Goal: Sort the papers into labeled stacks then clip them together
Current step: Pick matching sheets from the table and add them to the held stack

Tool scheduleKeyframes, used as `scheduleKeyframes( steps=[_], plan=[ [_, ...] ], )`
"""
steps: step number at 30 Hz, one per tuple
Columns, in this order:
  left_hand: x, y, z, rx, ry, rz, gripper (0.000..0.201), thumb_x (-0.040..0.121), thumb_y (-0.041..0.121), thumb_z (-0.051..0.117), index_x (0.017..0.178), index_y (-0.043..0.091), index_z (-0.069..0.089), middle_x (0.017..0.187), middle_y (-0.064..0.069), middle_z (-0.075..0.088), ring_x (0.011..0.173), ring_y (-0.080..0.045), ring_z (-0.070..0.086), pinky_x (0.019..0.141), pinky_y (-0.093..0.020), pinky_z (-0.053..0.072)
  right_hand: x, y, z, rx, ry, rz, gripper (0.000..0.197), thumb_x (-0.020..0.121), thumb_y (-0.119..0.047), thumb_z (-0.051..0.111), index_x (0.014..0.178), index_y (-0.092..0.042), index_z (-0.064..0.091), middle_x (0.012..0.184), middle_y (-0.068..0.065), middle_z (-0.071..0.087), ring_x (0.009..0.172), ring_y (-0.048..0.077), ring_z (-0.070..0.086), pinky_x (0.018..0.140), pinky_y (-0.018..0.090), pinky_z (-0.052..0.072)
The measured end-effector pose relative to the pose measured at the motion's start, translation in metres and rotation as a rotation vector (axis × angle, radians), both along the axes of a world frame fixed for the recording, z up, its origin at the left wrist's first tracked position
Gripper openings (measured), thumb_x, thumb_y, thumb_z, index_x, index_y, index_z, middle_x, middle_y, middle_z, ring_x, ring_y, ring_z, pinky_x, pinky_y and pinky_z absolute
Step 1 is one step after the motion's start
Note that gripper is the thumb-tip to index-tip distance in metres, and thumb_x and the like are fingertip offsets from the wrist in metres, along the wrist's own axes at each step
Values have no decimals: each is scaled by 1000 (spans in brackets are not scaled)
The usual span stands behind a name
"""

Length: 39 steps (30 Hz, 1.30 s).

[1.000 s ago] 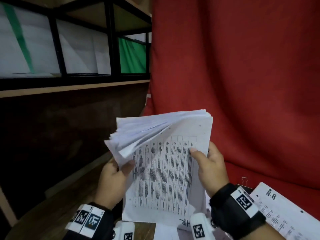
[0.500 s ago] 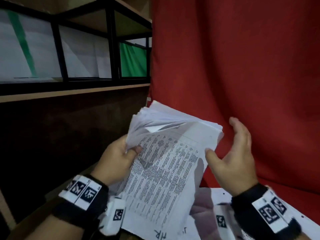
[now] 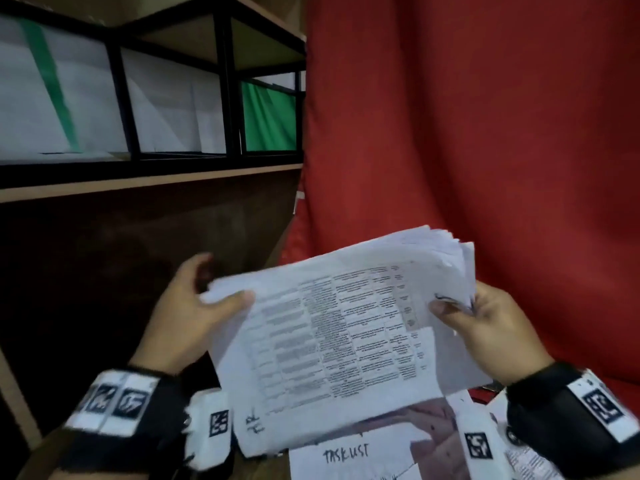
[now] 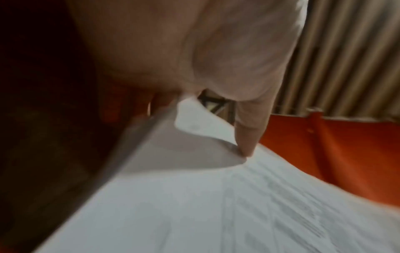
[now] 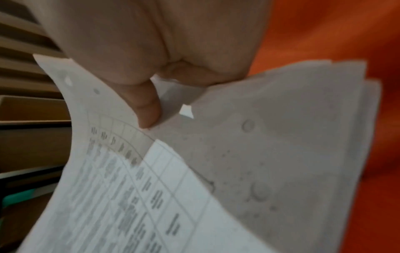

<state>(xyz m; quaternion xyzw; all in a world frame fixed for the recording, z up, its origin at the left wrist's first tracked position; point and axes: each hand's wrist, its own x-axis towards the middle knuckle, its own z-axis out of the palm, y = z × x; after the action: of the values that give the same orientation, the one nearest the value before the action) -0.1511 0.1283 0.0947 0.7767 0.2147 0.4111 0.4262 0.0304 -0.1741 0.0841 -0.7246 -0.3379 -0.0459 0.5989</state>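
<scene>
Red backdrop (image 3: 485, 133); two hands, left hand (image 3: 187, 313) and right hand (image 3: 491, 330), gripping one paper stack (image 3: 339, 341)

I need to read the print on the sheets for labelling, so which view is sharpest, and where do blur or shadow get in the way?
Head view: the white printed paper stack is dim, its table text smeared. Left wrist view: heavily motion-blurred, the left hand shadowing the page. Right wrist view: grid lines near the right hand show best, text still soft.
</scene>
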Motion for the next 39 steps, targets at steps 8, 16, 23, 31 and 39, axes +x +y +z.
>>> scheduleKeyframes(
  steps=[8,16,23,31,39],
  plan=[
    [-9,14,-66,-571,-129,-328,58,58,13,84,115,8,71,111,-15,77,100,-36,75,92,-54,55,-2,20,-48,181,334,4,30,85,17,56,90,-6,75,90,7,78,84,23,71,72,34,57],
    [-9,3,-110,-615,-61,-285,39,63,4,77,102,2,74,99,-18,79,93,-38,76,86,-49,57,-2,35,-86,98,398,-64,26,88,8,60,86,-11,77,85,3,79,82,18,75,75,36,54],
    [-9,5,-105,-572,-15,-315,57,44,23,76,99,10,78,101,-13,79,96,-33,76,91,-52,56,17,33,-96,48,430,-60,36,70,-1,62,102,-12,71,96,4,78,96,28,72,91,49,54],
    [-11,0,-96,-479,-36,-191,8,91,2,72,87,7,77,85,-9,81,81,-29,78,72,-40,58,18,31,-83,3,323,-72,15,92,-9,67,101,-20,72,97,-5,78,96,16,73,86,37,54],
    [2,-24,-76,-725,-338,-93,7,95,9,67,100,9,71,88,-2,80,85,-23,75,73,-34,57,-11,51,-74,260,672,-145,81,71,-57,80,132,-11,52,120,7,66,101,19,65,94,46,53]
  ],
)
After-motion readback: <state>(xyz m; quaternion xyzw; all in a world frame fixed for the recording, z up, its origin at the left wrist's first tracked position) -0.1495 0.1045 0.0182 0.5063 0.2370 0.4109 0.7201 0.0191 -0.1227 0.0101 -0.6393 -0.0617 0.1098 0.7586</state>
